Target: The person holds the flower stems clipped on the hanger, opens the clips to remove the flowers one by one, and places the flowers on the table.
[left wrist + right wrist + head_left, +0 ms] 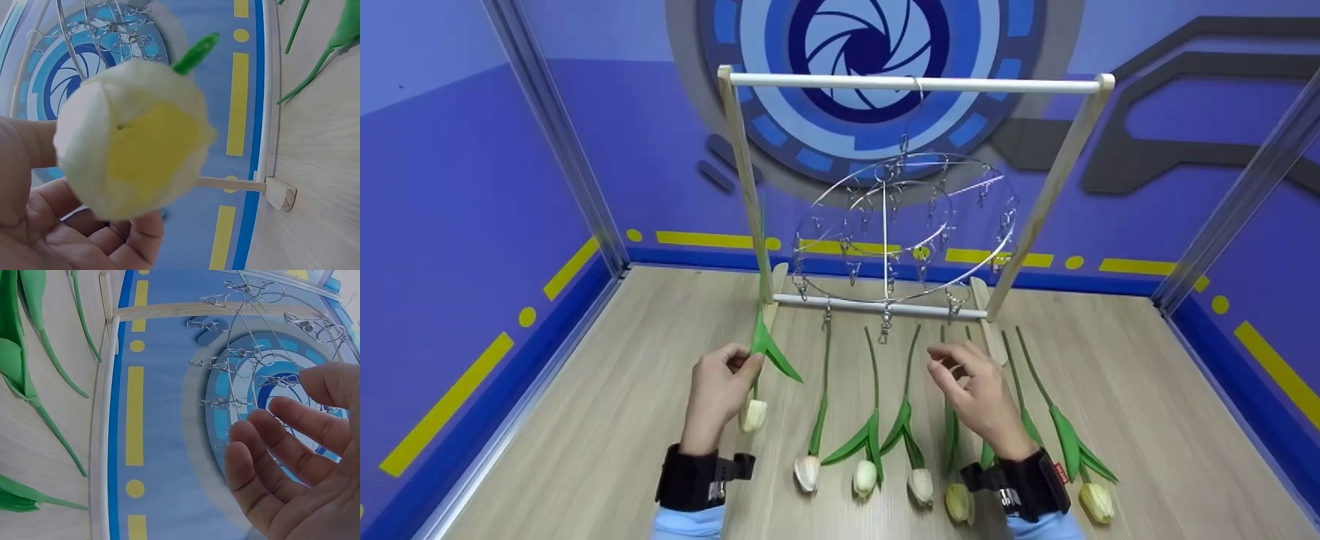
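My left hand (721, 382) pinches the stem of a white tulip (754, 415) beside its green leaf. The flower head hangs below the fingers, and the stem points up along the left post of the rack. In the left wrist view the tulip's pale bloom (135, 140) with a yellow middle covers part of the hand. My right hand (979, 390) holds nothing, its fingers loosely bent, in front of the round metal clip hanger (885, 247). Several clips (225, 364) of that hanger show past the fingertips in the right wrist view.
A wooden rack (915, 84) with a white top bar carries the hanger by its hook. Several tulips lie in a row on the wooden table (585, 420), among them a pinkish white one (807, 474) and a yellowish one (1096, 502). Blue walls (442, 225) enclose the table.
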`<state>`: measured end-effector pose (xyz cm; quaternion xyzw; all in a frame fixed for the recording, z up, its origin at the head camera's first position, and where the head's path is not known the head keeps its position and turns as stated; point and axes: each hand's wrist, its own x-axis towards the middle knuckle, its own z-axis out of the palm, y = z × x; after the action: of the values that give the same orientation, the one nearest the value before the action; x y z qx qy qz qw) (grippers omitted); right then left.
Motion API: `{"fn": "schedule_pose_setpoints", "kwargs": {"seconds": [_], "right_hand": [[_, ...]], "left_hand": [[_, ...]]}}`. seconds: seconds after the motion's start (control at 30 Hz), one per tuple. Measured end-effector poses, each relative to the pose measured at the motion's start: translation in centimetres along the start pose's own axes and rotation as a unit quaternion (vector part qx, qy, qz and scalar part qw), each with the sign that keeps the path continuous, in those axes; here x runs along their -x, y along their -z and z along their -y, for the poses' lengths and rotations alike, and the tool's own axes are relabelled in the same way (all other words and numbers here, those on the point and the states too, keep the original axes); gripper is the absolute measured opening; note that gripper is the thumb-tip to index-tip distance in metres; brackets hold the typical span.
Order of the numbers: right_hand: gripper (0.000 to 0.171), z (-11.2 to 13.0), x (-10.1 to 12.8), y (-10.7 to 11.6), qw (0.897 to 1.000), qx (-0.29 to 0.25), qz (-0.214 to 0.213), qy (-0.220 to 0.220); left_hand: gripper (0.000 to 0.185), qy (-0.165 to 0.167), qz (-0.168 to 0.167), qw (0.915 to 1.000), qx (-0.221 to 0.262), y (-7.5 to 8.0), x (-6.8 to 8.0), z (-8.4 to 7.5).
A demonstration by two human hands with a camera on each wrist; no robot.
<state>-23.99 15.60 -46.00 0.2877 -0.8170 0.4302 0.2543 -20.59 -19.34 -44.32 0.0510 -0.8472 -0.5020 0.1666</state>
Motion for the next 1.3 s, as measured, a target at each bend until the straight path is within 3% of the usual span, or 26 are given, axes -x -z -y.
{"fn": "schedule_pose_setpoints", "kwargs": {"seconds": [0.43, 0.9, 1.07, 1.3], "right_hand": [[0.017, 0.3, -0.1, -0.7, 1.0, -0.002, 0.014, 0.005], [0.018, 0.9, 0.0, -0.8, 0.999, -0.005, 0.03, -0.023], [0.016, 0.8, 0.0, -1.0, 0.999, -0.003, 0.034, -0.009], [0.014, 0.9, 0.0, -1.1, 0.999, -0.014, 0.037, -0.019]], "left_hand": [[0.013, 0.054, 0.017, 0.9981, -0.025, -0.2, 0.3, 1.0], [0.011, 0.048, 0.04, 0.9947, -0.082, -1.6, 1.6, 3.1], [0.011, 0.05, 0.053, 0.9934, -0.088, -2.0, 1.9, 3.7], [0.021, 0.039, 0.056, 0.9921, -0.105, -2.4, 2.0, 4.3]]}}
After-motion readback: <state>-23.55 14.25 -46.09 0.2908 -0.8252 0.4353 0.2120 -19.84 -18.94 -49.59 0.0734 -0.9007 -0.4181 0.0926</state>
